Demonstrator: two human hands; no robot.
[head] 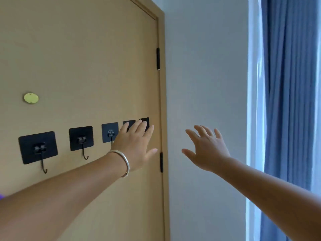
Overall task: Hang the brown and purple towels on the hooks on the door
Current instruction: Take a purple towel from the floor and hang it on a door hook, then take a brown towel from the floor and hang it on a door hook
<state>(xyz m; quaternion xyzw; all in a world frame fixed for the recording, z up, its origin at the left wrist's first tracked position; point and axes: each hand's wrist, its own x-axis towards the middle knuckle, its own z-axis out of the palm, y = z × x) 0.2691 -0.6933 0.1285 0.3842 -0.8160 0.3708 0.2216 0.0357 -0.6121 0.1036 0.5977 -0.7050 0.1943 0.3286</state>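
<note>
Five black adhesive hooks run in a row across the tan door (83,58): the first hook (38,147) at far left, the second hook (81,138), the third hook (109,132), and two further hook plates (144,121) at the right end, partly hidden behind your fingers. One yellow-green round disc (31,98) sits on the door above the first hook. Two black hinges (158,58) mark the door's right edge.

Your left hand (134,146), with a silver bangle (122,162) on the wrist, is held flat with fingers straight and together, its fingertips over the two right-hand plates; it grips nothing. Your right hand (206,147) is spread, fingers apart, in front of the white wall (205,66), holding nothing.

No hook carries a towel. Only a sliver of purple (1,196) shows at the left edge; whether it is the towel cannot be told.

A blue curtain (291,84) hangs at right.
</note>
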